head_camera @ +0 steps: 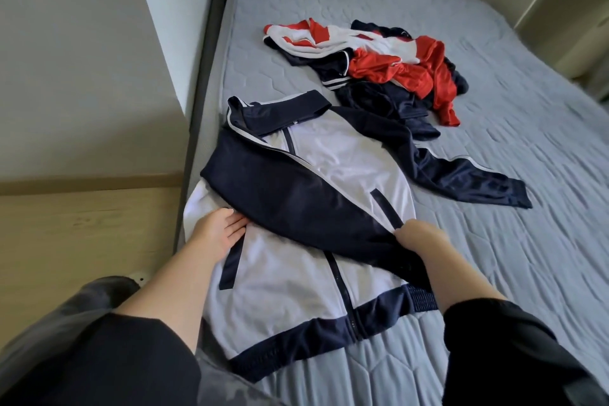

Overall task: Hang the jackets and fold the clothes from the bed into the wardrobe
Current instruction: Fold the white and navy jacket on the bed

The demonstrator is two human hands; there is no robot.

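Navy-and-white jacket (316,208): lies front-up on the near left part of the bed (494,241), zipped, collar away from you, hem toward you.
Near sleeve (296,208): navy, folded diagonally across the white chest; its cuff end sits in your right hand.
Far sleeve (461,175): spread out to the right on the mattress, not yet folded in.
Left hand (219,231): fingers straight and flat; you press the white panel at the jacket's left edge, just beside the folded sleeve, gripping nothing.
Right hand (417,239): fingers curled; you pinch the sleeve end near the jacket's right side, above the ribbed hem.
Clothes pile (379,66): red, white and navy garments heaped in a tangle further up the bed, apart from your hands, touching or nearly touching the jacket's far sleeve; how many pieces it holds cannot be told.
Wardrobe: not identifiable in this view; pale cabinetry shows at the far right edge only.
Progress: early, by judgement. You have one garment laid out with one sleeve crossed over; nothing visible is hung or stored.
Remaining: deal with this jacket, sort the pile, hang the jackets, fold the rest, carry all to the wardrobe.
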